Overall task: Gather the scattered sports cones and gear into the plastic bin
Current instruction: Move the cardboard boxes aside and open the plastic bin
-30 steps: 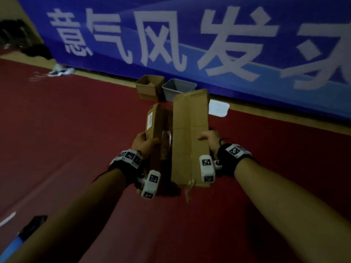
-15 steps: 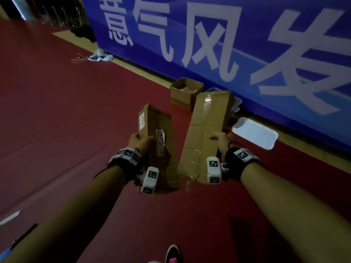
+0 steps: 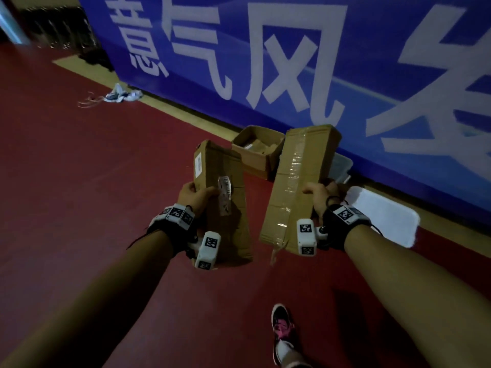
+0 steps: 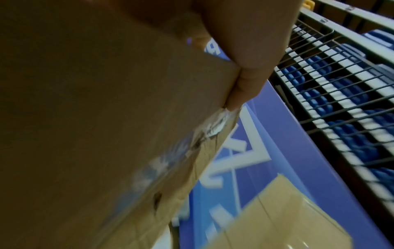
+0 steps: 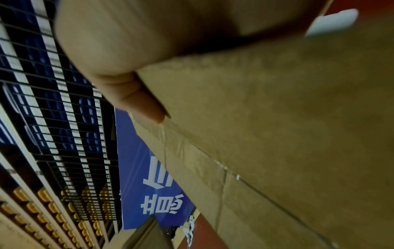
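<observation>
Far left of the open carton (image 3: 256,152), a crumpled white bundle (image 3: 121,94) lay on the red floor (image 3: 79,181) at the foot of the blue banner (image 3: 305,62). The carton itself stood against the banner, flaps up.

Nearer than the carton and just left of it, the left hand (image 3: 192,196) gripped a long box (image 3: 221,205) by its left edge, thumb across the top face and fingers curled underneath; the left wrist view showed the thumb (image 4: 245,67) pressed along the box's (image 4: 106,134) corner. A white label and torn tape marked that box's face.

Right of the carton, partly hiding it, the right hand (image 3: 320,195) clamped a taped box (image 3: 297,187) from its right side, thumb on top; the right wrist view showed the thumb (image 5: 136,94) on its cardboard (image 5: 277,134). The two boxes were held apart, tilted away from each other at their far ends.

The bin (image 3: 341,166) sat just right of the carton against the banner, mostly hidden behind the taped box. Its white lid (image 3: 385,219) lay flat further right. A shoe (image 3: 281,322) showed on the floor, well nearer than the carton.
</observation>
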A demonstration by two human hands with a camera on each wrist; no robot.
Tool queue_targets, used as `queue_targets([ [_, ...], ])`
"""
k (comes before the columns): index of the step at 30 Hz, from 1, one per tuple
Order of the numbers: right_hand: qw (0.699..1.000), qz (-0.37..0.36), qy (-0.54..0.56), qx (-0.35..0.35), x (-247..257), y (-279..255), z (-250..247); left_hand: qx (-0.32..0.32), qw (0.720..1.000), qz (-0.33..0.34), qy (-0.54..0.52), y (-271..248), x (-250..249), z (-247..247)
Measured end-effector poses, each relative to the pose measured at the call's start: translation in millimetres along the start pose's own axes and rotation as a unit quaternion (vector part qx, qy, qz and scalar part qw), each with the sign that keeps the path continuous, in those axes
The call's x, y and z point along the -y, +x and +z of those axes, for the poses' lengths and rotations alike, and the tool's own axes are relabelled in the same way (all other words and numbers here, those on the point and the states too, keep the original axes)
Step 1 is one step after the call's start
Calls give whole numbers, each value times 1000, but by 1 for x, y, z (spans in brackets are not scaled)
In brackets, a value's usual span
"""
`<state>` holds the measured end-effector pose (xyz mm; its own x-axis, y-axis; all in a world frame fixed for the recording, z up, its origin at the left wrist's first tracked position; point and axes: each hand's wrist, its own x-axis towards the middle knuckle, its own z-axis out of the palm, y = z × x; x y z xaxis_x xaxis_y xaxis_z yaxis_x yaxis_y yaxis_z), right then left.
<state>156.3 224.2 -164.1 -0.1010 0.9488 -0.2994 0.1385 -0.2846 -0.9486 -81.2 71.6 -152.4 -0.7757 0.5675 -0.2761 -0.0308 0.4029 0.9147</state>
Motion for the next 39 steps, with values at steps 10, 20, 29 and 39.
queue_targets([
  [10,998,30,-10,61,121,249,179,-92,996,-10,-11,251,-111,7],
  [20,998,41,-40,-10,152,486,350,-10,999,-30,10,565,-160,50],
  [29,979,91,-60,-173,236,634,366,80,995,1,67,777,-278,135],
  [39,972,179,-70,-138,198,865,422,120,973,-74,180,971,-285,277],
])
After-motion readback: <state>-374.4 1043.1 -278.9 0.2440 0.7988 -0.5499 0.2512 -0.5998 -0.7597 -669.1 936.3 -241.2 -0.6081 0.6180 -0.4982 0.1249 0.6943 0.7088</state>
